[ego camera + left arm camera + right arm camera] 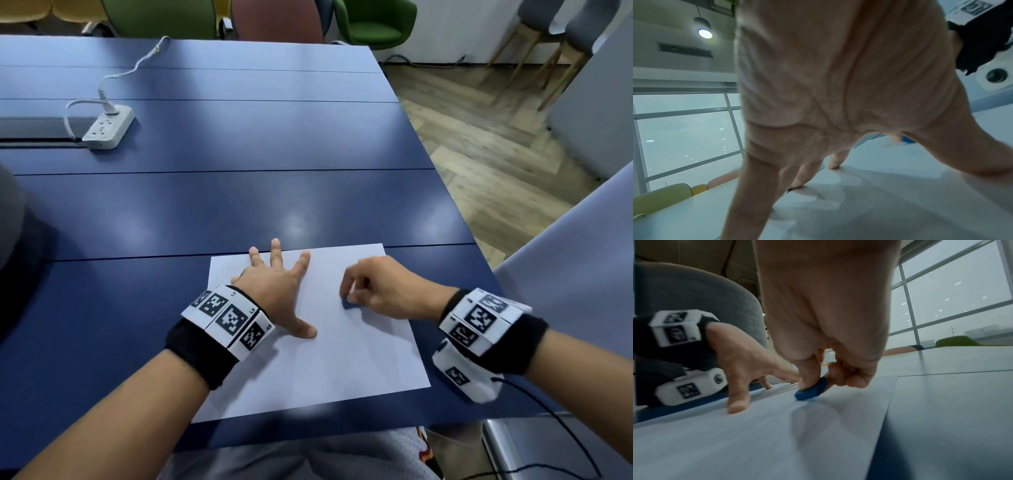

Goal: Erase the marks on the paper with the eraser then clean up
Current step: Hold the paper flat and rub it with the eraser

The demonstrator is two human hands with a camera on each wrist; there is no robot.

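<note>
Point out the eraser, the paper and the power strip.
eraser (812, 390): right wrist view, its blue side face.
paper (342, 359): head view, bare middle of the sheet.
power strip (109, 128): head view, its white top with the sockets.

White paper (342, 359) on dark blue table (239, 192). Blue eraser (812, 390). Wristbands (226, 317) black, with black-and-white square-code tags. White power strip (109, 132) upper left. Green chair (376, 24) along top.

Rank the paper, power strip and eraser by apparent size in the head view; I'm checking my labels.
1. paper, by far the largest.
2. power strip, though it lies farther from the camera, so it looks smaller than it is.
3. eraser, smallest; the right hand hides most of it.
</note>
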